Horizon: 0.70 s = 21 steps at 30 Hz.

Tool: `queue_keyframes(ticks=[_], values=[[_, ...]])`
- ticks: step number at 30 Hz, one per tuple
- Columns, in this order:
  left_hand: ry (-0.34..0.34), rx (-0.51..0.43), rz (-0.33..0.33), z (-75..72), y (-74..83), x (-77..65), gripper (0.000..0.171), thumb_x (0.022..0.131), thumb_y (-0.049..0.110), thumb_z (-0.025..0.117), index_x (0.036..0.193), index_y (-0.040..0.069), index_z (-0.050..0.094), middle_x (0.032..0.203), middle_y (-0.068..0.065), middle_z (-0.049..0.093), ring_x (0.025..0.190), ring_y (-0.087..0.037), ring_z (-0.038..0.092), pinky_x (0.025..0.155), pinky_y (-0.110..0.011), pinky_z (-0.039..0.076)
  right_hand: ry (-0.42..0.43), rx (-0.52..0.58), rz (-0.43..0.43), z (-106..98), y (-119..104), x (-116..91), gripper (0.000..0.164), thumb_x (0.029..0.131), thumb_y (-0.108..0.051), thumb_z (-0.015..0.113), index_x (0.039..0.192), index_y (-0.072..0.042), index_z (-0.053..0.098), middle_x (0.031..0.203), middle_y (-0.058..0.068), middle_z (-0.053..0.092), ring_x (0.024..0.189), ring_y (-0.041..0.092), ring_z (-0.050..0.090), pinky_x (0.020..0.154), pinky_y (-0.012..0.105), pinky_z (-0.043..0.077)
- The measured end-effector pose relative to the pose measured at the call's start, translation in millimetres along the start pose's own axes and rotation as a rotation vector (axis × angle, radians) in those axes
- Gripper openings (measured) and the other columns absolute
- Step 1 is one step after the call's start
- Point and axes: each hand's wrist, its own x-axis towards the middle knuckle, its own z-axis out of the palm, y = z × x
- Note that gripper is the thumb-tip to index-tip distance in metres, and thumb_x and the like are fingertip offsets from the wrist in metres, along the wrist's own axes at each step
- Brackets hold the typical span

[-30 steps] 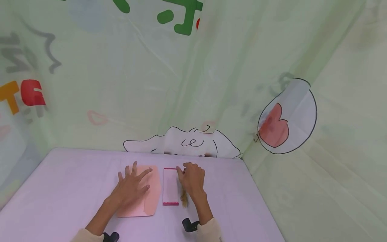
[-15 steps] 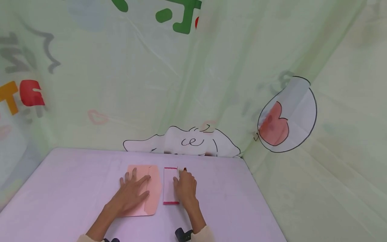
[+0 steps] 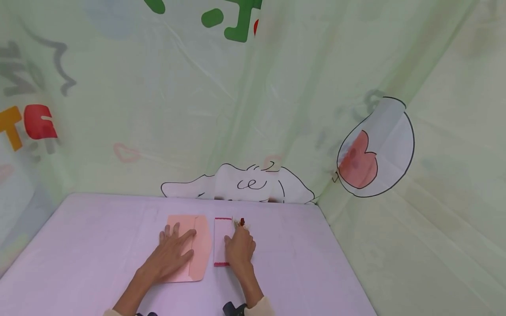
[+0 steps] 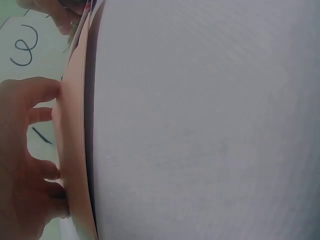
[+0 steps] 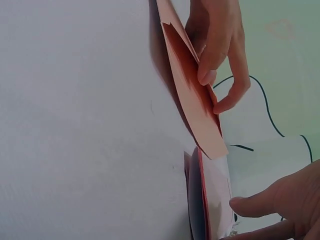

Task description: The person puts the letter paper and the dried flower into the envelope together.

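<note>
Apparently early — pink envelope [image 3: 183,222] and red-edged card [image 3: 220,232] laid out, flap [image 3: 203,250] unclosed; left hand [image 3: 171,254] spread on envelope, right hand [image 3: 240,251] at dried sprig [image 3: 242,222] — grip unclear.

Pink envelope [image 3: 201,250]: laid on the tabletop [image 3: 304,263], bevelled side turned toward the packet, layers parted; partly covered by the left hand [image 3: 170,252].
Pale pink packet [image 3: 220,241]: narrow, red-trimmed at both short ends, set lengthwise just beside the envelope.
Sprig [image 3: 242,222]: red-brown piece and pale strands exposed, otherwise hidden by the right hand [image 3: 240,246].
</note>
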Motion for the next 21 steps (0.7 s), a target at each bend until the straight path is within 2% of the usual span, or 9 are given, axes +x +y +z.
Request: queue_keyframes(ticks=[4, 14, 21], values=[[-0.005, -0.014, -0.011, 0.4, 0.2, 0.0, 0.053, 0.104, 0.032, 0.067, 0.153, 0.014, 0.061, 0.165, -0.046, 0.036, 0.154, -0.075, 0.023, 0.124, -0.085, 0.021, 0.008, -0.001, 0.022, 7.0, -1.3, -3.4, 0.025, 0.086, -0.015, 0.091, 0.095, 0.004, 0.077, 0.079, 0.016, 0.074, 0.075, 0.036, 0.073, 0.067, 0.047, 0.049], [0.033, 0.004, 0.011, 3.0, -2.5, 0.9, 0.053, 0.103, 0.032, 0.067, 0.153, 0.013, 0.061, 0.164, -0.045, 0.038, 0.153, -0.074, 0.026, 0.125, -0.082, 0.023, 0.073, -0.002, 0.021, 14.7, -5.0, -7.1, 0.027, 0.083, -0.009, 0.093, 0.097, 0.008, 0.077, 0.076, 0.014, 0.066, 0.072, 0.030, 0.066, 0.063, 0.045, 0.049], [0.027, 0.021, -0.009, 3.9, -4.6, -0.8, 0.053, 0.103, 0.033, 0.067, 0.153, 0.015, 0.060, 0.165, -0.044, 0.038, 0.153, -0.074, 0.028, 0.126, -0.080, 0.027, 0.124, 0.133, 0.054, 13.2, -4.8, -9.1, 0.007, 0.093, 0.004, 0.077, 0.094, 0.011, 0.075, 0.080, 0.019, 0.070, 0.077, 0.035, 0.071, 0.066, 0.048, 0.058]])
